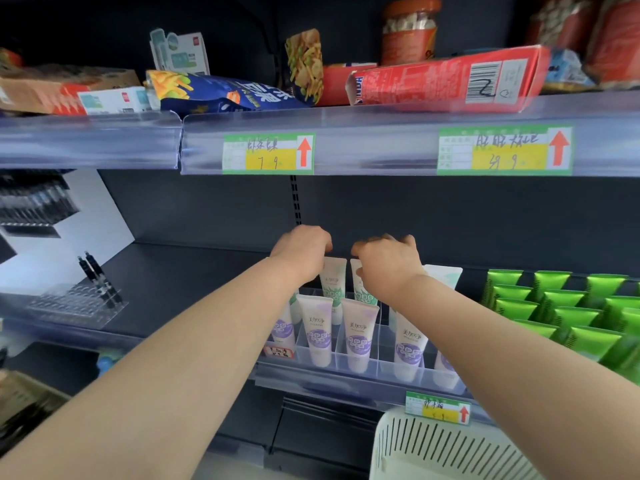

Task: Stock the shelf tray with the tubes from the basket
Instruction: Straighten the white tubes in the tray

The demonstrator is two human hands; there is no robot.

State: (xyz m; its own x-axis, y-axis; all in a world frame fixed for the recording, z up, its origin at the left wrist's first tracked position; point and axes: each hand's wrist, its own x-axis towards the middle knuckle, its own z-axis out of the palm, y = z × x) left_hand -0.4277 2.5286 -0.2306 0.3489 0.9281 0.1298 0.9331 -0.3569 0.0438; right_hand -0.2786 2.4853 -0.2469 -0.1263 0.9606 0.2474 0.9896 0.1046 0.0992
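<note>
Reaching in, the left hand (301,247) and right hand (388,263) each pinch an upright white-and-green plastic tube (331,284) behind purple-labelled tubes (318,334) in the clear divided tray (382,358).

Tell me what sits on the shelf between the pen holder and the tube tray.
Bare dark shelf, head view; the left forearm hides the part beside the tray.

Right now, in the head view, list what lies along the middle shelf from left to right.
Clear pen stand → left hand, holding the top of a white-and-green tube → right hand, gripping the next tube → bright green tubes. The clear tray spans both hands, so I leave it out.
</note>
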